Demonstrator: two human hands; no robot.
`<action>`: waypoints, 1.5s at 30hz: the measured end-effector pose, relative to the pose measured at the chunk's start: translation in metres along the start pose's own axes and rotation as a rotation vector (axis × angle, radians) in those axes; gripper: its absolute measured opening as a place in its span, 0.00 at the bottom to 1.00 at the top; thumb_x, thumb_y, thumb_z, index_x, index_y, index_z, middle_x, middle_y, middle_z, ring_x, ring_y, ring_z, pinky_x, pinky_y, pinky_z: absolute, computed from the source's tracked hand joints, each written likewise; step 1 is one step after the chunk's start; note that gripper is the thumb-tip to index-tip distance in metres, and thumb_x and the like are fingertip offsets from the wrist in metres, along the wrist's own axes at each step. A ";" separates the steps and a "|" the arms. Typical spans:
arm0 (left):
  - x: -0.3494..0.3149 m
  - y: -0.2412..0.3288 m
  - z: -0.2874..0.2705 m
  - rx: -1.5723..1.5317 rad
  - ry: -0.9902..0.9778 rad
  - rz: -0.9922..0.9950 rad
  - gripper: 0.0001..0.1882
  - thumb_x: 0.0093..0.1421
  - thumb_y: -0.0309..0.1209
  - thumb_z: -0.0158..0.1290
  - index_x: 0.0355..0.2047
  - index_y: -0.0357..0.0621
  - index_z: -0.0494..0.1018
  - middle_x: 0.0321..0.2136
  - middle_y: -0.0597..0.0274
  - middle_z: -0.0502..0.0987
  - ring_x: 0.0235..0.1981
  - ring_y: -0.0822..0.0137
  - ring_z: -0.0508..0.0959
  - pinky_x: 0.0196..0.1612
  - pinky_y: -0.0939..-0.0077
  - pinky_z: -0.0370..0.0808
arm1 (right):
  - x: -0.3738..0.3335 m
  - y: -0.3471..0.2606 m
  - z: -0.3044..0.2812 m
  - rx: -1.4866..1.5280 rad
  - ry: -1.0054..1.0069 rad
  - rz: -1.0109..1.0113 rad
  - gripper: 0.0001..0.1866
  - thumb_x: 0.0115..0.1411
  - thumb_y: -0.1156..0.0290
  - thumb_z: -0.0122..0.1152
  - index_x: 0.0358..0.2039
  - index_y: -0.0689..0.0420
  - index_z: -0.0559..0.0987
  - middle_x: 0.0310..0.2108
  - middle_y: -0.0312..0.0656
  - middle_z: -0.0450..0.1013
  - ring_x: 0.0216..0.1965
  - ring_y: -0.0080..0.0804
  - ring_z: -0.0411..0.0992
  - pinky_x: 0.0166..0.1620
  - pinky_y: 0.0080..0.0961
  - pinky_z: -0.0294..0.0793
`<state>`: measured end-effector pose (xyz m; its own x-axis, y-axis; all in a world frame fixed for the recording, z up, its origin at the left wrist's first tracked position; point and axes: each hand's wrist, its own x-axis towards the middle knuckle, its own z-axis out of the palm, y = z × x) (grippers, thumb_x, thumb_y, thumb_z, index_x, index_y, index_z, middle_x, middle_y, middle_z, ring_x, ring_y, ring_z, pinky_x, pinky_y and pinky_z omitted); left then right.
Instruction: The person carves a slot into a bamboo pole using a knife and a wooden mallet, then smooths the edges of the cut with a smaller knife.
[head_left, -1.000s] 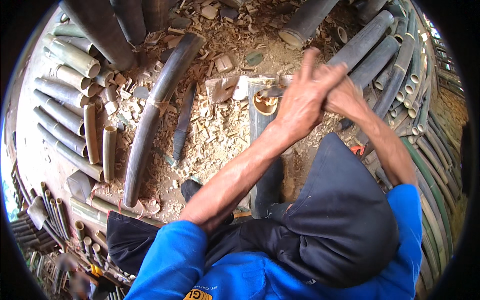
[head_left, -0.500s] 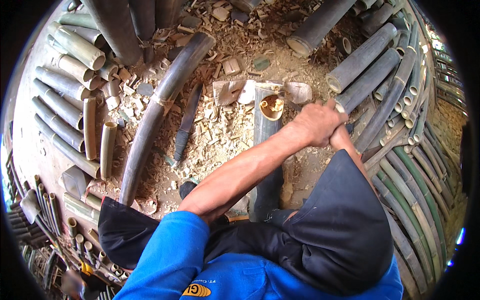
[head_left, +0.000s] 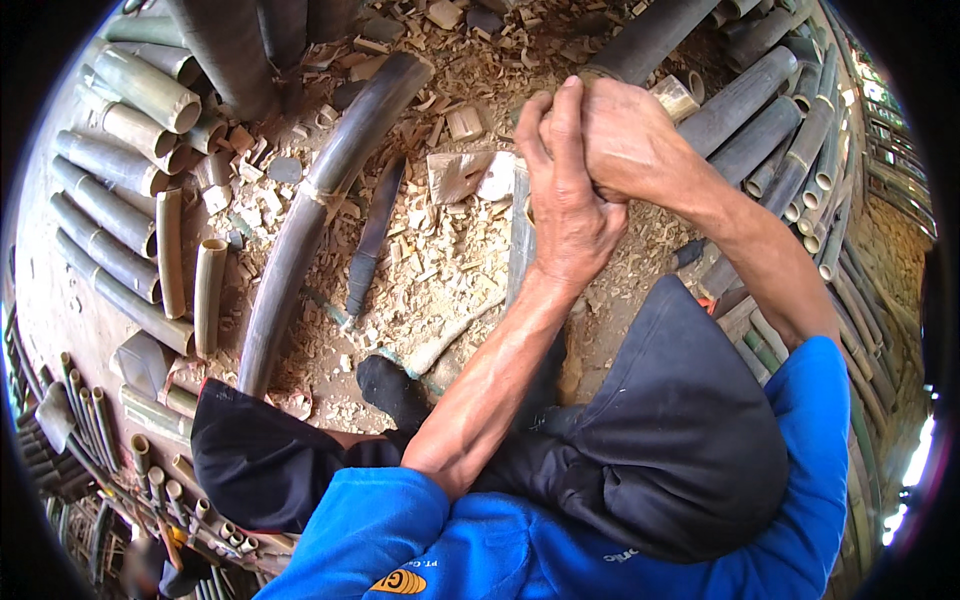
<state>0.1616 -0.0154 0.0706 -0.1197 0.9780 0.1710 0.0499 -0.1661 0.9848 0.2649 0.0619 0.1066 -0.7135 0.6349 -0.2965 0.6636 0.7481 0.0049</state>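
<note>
My left hand (head_left: 572, 215) and my right hand (head_left: 632, 140) are pressed together in front of me, fingers closed and overlapping. Whatever lies between them, if anything, is hidden. They hover over a bamboo tube (head_left: 520, 240) that runs between my legs, and cover most of its open end. A pale wooden block (head_left: 455, 177) shows just left of the hands. A knife (head_left: 377, 235) with a dark wrapped handle lies on shavings farther left. Near my right knee is a small dark object, perhaps a handle (head_left: 690, 252).
A long curved bamboo pole (head_left: 290, 250) lies left of the knife. Cut bamboo pieces (head_left: 105, 205) line the left side, with more bamboo poles (head_left: 765, 95) stacked at right. Wood chips (head_left: 430, 255) cover the ground. My dark-socked foot (head_left: 390, 390) rests near the middle.
My clasped hands have moved up and to the left, from beside my right knee to over the bamboo tube's end. My right forearm has swung outward into view.
</note>
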 end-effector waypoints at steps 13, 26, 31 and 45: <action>-0.028 0.036 0.023 0.214 -0.683 -0.250 0.64 0.39 0.16 0.65 0.74 0.59 0.42 0.66 0.24 0.48 0.51 0.27 0.73 0.50 0.44 0.78 | -0.122 0.002 0.049 0.908 -0.390 0.153 0.25 0.51 0.69 0.69 0.50 0.59 0.75 0.46 0.51 0.74 0.52 0.46 0.74 0.50 0.40 0.76; 0.008 0.017 -0.020 0.321 -1.295 -0.167 0.50 0.35 0.24 0.68 0.64 0.46 0.65 0.53 0.39 0.72 0.54 0.44 0.76 0.55 0.56 0.76 | -0.103 -0.072 0.071 1.043 -0.400 0.437 0.34 0.45 0.73 0.70 0.56 0.57 0.73 0.52 0.50 0.73 0.53 0.44 0.72 0.57 0.36 0.73; -0.046 0.030 -0.001 0.256 -0.615 -0.186 0.50 0.39 0.26 0.68 0.65 0.43 0.59 0.52 0.36 0.68 0.50 0.36 0.74 0.56 0.49 0.74 | -0.101 -0.026 0.034 0.619 -0.255 -0.150 0.20 0.56 0.69 0.63 0.50 0.58 0.77 0.47 0.52 0.75 0.51 0.44 0.73 0.52 0.43 0.75; 0.061 0.020 -0.126 0.061 -0.815 -0.122 0.37 0.52 0.26 0.65 0.63 0.45 0.67 0.64 0.45 0.67 0.63 0.52 0.71 0.65 0.52 0.71 | -0.093 -0.147 0.025 2.170 0.123 0.992 0.17 0.69 0.58 0.55 0.41 0.62 0.72 0.18 0.38 0.71 0.18 0.27 0.73 0.23 0.26 0.76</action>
<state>0.0306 0.0253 0.1047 0.6276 0.7778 -0.0352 0.1399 -0.0682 0.9878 0.2394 -0.1120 0.1099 -0.1167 0.5962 -0.7943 -0.1889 -0.7985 -0.5716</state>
